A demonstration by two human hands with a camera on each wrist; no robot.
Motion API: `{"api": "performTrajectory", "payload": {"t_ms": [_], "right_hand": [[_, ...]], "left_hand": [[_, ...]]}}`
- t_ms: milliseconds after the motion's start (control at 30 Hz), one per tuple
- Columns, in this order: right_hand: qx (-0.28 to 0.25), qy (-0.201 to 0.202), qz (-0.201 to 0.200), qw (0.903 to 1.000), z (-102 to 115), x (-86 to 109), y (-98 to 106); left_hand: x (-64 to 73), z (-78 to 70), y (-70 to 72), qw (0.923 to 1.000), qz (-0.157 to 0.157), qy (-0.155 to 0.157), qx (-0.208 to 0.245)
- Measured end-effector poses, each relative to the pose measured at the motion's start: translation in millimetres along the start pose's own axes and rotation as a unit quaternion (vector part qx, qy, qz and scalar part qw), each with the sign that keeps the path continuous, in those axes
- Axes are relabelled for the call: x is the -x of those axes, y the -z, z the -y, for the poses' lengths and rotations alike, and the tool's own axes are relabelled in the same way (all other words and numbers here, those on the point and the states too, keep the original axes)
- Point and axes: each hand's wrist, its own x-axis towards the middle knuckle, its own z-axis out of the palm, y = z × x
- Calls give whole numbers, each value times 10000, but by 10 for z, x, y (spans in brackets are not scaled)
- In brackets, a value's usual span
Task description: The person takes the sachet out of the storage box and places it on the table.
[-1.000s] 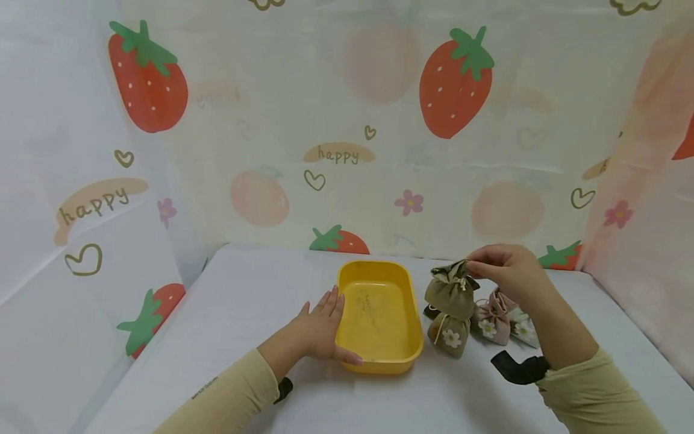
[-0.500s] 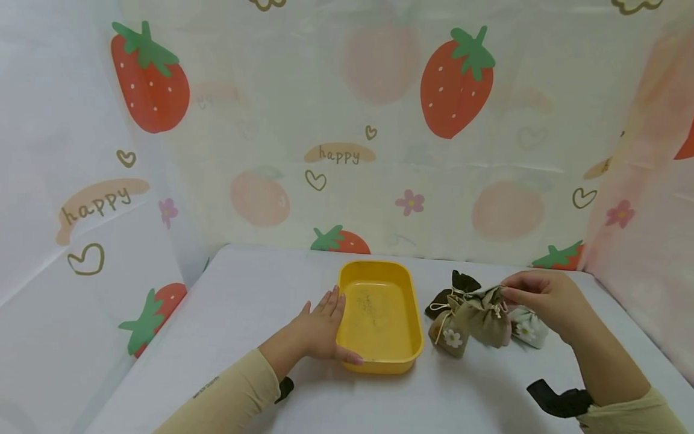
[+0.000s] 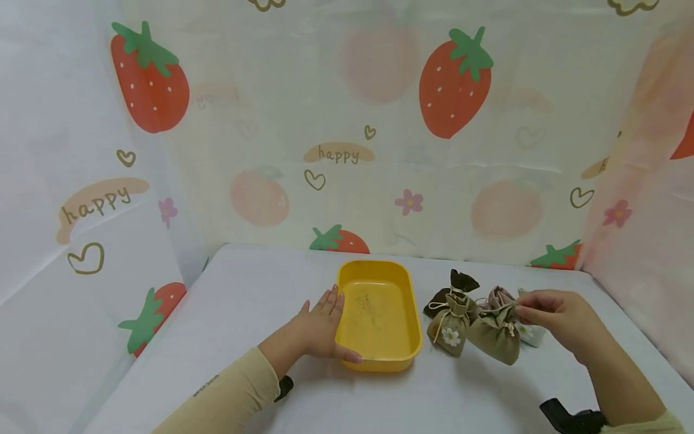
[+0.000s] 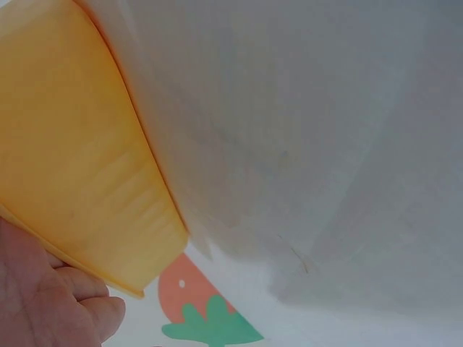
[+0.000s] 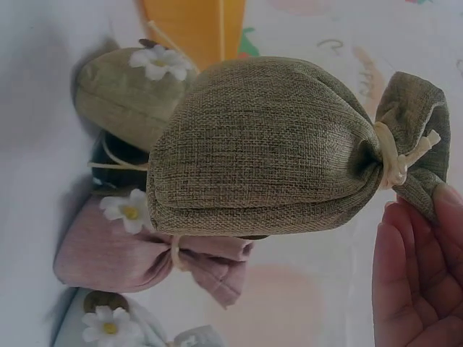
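Observation:
My right hand (image 3: 561,319) pinches the gathered top of a dark olive drawstring pouch (image 3: 496,337). In the right wrist view the pouch (image 5: 268,148) fills the middle, its cream cord knotted round the neck, with my thumb and fingers at its ruffled end. It hangs in front of a pink pouch (image 3: 499,297), partly hiding it. My left hand (image 3: 320,331) rests against the left side of a yellow plastic basin (image 3: 379,364), fingers straight along the rim and thumb at the near corner. The left wrist view shows the basin's outer wall (image 4: 79,159).
Left of the held pouch sit a tan pouch (image 3: 449,331) with a white flower and a black pouch (image 3: 463,281) behind it. A whitish pouch (image 3: 534,335) lies behind my right hand. Everything stands on a white-covered table (image 3: 260,283), before a strawberry-print backdrop (image 3: 347,199).
My right hand has carried the olive pouch rightward and down, from above the tan pouch to in front of the pink one. My left hand and the basin have stayed put.

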Motion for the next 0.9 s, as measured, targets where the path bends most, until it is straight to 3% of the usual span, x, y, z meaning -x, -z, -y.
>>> {"api": "performTrajectory", "payload": {"t_ms": [900], "right_hand": [[-254,-851,354,9954,-537,-43,-238]], "left_hand": [[-12,-7,1,9999,62,64,102]]}}
